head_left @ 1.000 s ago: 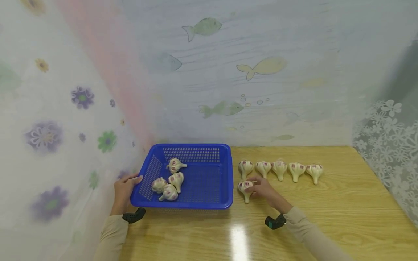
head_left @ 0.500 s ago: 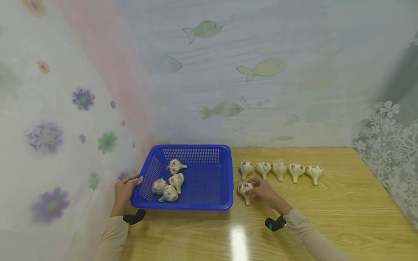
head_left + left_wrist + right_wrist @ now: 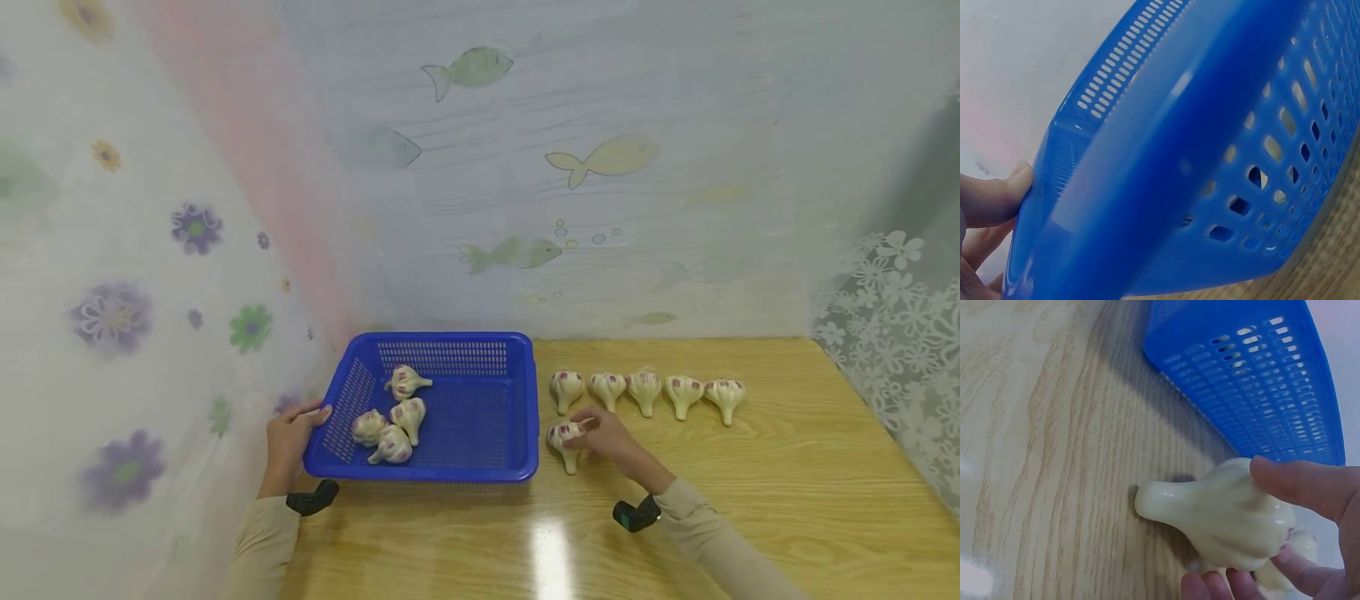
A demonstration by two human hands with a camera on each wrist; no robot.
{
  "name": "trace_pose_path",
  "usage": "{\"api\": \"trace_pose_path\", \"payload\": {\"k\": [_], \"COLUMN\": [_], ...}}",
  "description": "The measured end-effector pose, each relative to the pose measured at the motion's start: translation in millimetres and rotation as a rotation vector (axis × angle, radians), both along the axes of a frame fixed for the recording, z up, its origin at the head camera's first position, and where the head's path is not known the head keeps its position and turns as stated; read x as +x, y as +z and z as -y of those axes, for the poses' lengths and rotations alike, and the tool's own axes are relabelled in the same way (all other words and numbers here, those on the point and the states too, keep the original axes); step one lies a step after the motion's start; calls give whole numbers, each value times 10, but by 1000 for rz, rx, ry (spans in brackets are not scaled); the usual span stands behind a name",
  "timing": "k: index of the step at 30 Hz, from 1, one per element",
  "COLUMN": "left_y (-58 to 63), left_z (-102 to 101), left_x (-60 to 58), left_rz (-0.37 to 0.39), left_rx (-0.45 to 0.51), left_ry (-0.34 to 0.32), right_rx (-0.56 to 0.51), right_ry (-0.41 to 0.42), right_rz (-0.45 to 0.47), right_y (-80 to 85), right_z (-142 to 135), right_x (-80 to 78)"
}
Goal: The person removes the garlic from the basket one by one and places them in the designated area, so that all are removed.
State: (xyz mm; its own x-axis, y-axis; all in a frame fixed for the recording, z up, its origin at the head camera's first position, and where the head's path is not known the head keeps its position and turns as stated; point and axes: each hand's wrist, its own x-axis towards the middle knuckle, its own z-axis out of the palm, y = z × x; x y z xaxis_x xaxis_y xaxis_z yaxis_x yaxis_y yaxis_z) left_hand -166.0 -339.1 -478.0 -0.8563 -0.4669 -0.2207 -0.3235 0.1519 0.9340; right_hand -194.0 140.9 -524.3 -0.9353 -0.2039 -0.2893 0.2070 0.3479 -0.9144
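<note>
The right hand (image 3: pixel 609 437), thumb and fingers curled, holds a garlic bulb (image 3: pixel 562 435) just right of the blue basket (image 3: pixel 420 473), stem pointing away from the table (image 3: pixel 787 483)'s far edge, while the left hand (image 3: pixel 288 442) grips the opposite rim.

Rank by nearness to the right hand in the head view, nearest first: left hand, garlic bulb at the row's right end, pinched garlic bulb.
1. Pinched garlic bulb: in the right hand itself.
2. Row-end garlic bulb: to the right and farther back.
3. Left hand: far to the left, gripping the blue basket.
</note>
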Motion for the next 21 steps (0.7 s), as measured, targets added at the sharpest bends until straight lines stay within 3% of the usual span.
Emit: {"api": "trace_pose_path", "payload": {"k": [14, 21], "left_y": [-24, -19], "left_z": [3, -6], "left_x": [-4, -13], "left_rz": [-31, -30], "left_rx": [28, 1], "left_ry": [-2, 17], "right_rx": [85, 37], "right_ry": [6, 47], "right_rz": [-66, -79], "right_y": [57, 248], "right_z": [-16, -40], "right_x": [-44, -106]}}
